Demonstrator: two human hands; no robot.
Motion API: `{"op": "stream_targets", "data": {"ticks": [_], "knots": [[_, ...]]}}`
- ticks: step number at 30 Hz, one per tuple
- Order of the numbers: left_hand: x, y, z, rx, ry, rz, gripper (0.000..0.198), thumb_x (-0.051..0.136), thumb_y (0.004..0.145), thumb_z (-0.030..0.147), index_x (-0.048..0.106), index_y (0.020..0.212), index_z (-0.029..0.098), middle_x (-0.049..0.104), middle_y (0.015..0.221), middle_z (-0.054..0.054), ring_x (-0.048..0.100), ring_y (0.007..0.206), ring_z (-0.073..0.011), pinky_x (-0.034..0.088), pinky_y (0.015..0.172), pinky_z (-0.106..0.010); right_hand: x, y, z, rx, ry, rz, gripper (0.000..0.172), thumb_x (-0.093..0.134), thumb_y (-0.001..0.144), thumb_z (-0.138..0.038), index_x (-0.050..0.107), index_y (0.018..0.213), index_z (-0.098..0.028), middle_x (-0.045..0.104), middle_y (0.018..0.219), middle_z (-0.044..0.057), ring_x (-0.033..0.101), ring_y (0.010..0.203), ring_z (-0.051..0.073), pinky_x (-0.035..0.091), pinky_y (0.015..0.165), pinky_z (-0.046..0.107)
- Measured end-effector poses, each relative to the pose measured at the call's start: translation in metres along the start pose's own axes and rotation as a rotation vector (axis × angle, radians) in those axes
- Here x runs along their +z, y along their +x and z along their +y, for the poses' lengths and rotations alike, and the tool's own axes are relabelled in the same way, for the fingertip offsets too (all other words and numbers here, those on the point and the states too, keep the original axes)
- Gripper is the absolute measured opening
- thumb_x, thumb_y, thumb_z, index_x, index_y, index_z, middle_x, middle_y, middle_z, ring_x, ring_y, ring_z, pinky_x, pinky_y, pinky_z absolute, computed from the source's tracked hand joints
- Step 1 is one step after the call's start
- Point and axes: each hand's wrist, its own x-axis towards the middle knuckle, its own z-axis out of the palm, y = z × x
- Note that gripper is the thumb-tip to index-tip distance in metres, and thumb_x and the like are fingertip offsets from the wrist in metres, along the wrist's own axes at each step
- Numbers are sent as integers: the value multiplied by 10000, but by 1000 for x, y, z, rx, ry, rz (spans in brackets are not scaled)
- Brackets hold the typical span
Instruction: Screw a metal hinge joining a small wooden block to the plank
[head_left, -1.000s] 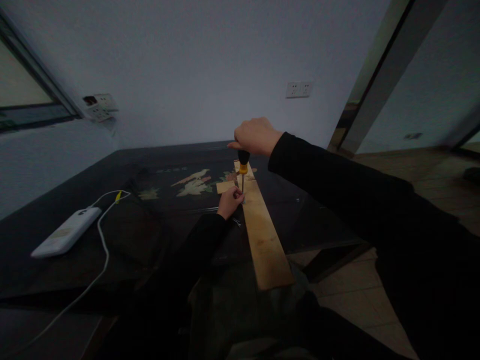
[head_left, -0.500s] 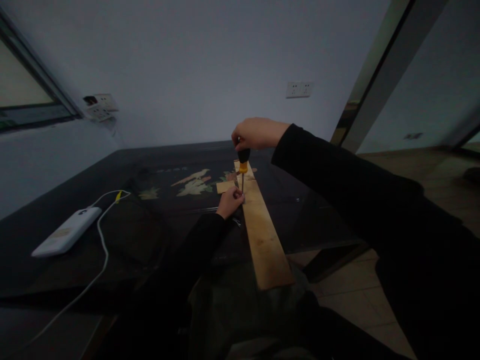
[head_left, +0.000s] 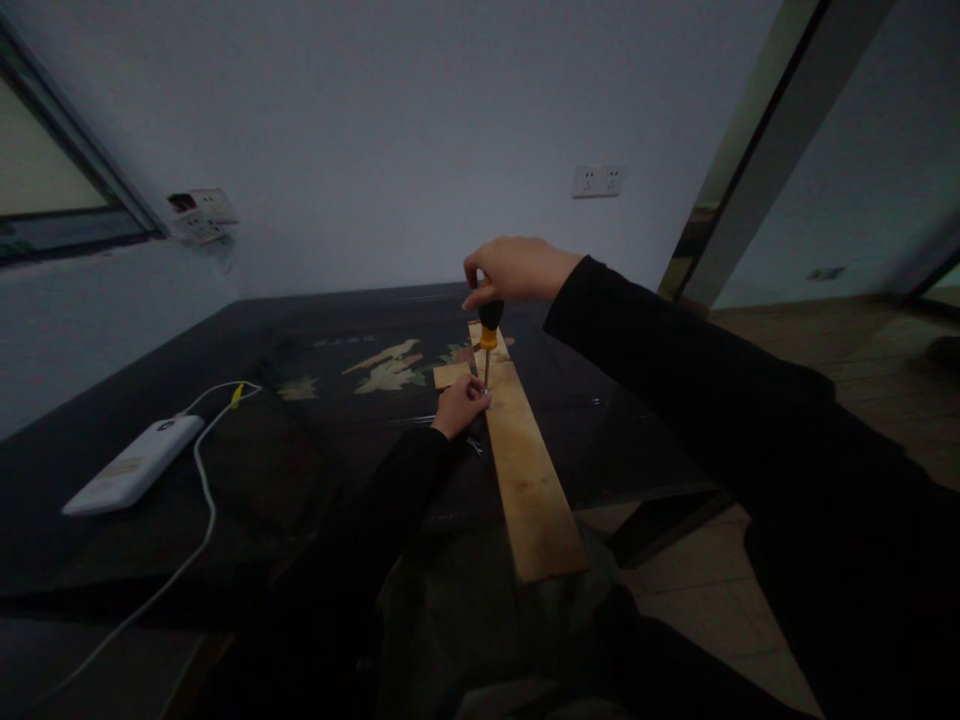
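A screwdriver (head_left: 490, 322) with a black and yellow handle stands upright, its shaft pointing down at a long wooden board (head_left: 529, 470). My right hand (head_left: 517, 268) holds the top of the handle from above with bent fingers. Beside the screwdriver tip, my left hand (head_left: 461, 405) rests at the board's left edge, fingers pinched together. Something small and shiny shows at those fingertips, too small to make out. Just left of the board lie a few thin metal pieces (head_left: 475, 446), and a small wooden piece (head_left: 451, 376) lies behind my left hand.
The dark table (head_left: 352, 420) has a painted bird and flower pattern. On its left lies a white power bank (head_left: 135, 465) with a white cable (head_left: 206, 480). The board's near end juts past the table edge above my lap. Sockets (head_left: 598, 181) are on the wall behind.
My right hand's fingers have loosened and shifted around the handle, so more of its top shows. The screwdriver leans very slightly differently. My left hand and the board have stayed put.
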Motion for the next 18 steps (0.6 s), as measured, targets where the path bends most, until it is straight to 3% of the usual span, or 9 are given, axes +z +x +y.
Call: {"op": "stream_targets", "data": {"ticks": [5, 9, 18], "knots": [[-2, 0, -2, -26, 80, 20, 363, 694, 714, 304, 572, 1038, 196, 618, 794, 22, 597, 754, -134, 434, 726, -251, -7, -1, 3, -103, 81, -111, 406, 651, 785, -419, 688, 1105, -173, 682, 987, 83, 609, 882, 201, 408, 740, 320], [-4, 0, 0, -48, 160, 33, 492, 699, 711, 362, 559, 1148, 187, 628, 973, -40, 598, 901, -182, 436, 806, -292, 0, -2, 2, 6, 8, -27, 377, 605, 821, -408, 694, 1095, -165, 680, 989, 107, 605, 919, 233, 405, 738, 336], [-7, 4, 3, -105, 205, -40, 612, 687, 704, 435, 570, 1240, 161, 540, 1243, -153, 492, 1182, -300, 369, 974, -383, 19, -1, 3, 163, -67, 157, 573, 412, 891, -568, 669, 1131, -117, 669, 977, 164, 596, 934, 275, 397, 763, 359]]}}
